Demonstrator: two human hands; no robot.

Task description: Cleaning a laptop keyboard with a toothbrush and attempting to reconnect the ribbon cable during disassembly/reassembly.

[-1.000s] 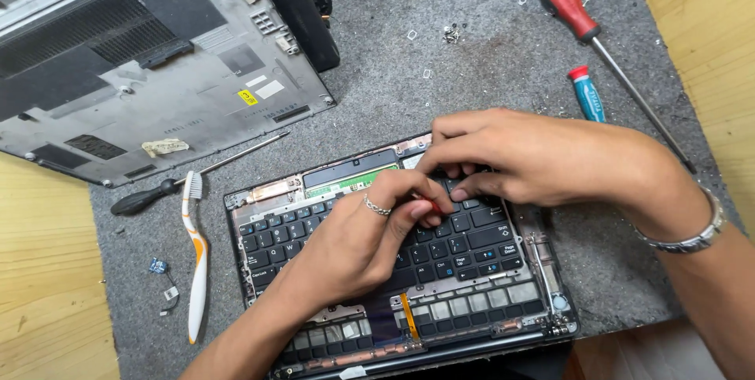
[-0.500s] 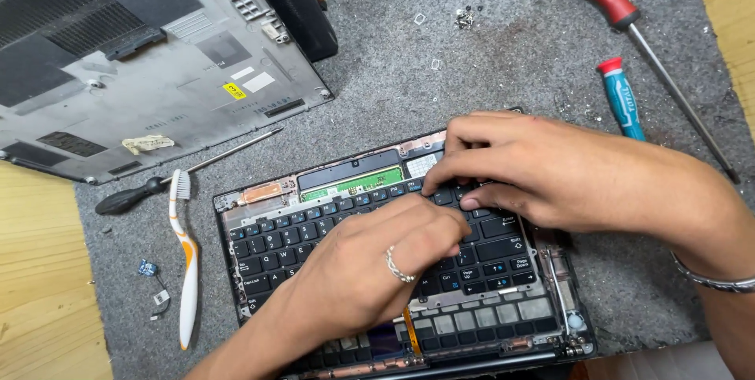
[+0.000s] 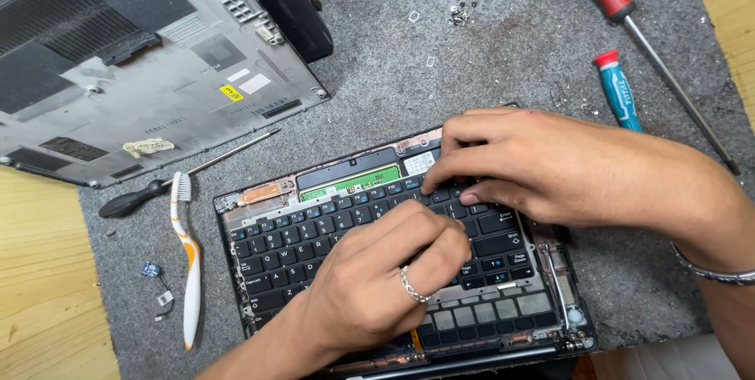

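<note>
Keyboard on grey felt mat

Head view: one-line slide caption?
Both hands, left and right, press on a black laptop keyboard in an opened chassis on grey felt mat, white-orange toothbrush alongside.

Black laptop keyboard seated in an opened dark palmrest frame, lying flat at lower centre of the frame, tilted slightly up to the right, green circuit strip along its upper edge
</note>
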